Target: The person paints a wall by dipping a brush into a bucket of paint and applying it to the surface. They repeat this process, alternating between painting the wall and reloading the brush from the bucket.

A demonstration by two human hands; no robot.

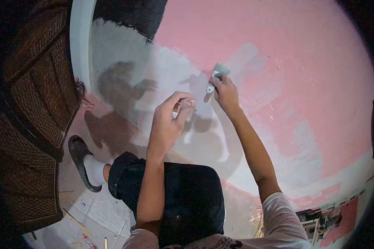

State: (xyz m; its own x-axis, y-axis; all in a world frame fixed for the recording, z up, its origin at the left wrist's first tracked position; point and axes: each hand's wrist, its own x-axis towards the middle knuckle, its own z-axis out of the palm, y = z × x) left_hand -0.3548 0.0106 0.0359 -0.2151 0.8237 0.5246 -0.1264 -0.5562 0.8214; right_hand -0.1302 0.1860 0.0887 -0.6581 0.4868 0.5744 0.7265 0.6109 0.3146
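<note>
My right hand (226, 92) is closed around the handle of a paintbrush (221, 69). The brush points upward, its pale bristles at the wall (311, 83), where white paint meets pink. White paint shows on the handle's lower end. Lower and to the left, my left hand (173, 112) is raised in front of the wall with its fingers curled in towards the thumb. Whatever those fingertips may hold is too small to make out. Shadows of both hands fall on the whitened part of the wall.
A dark woven panel (33, 103) stands along the left side. Black paint (131, 16) covers the wall's upper left. My knee (187, 195) and slippered foot (82, 162) are close to the wall. Small debris lies on the tiled floor (108, 207). Various items (320, 224) sit at lower right.
</note>
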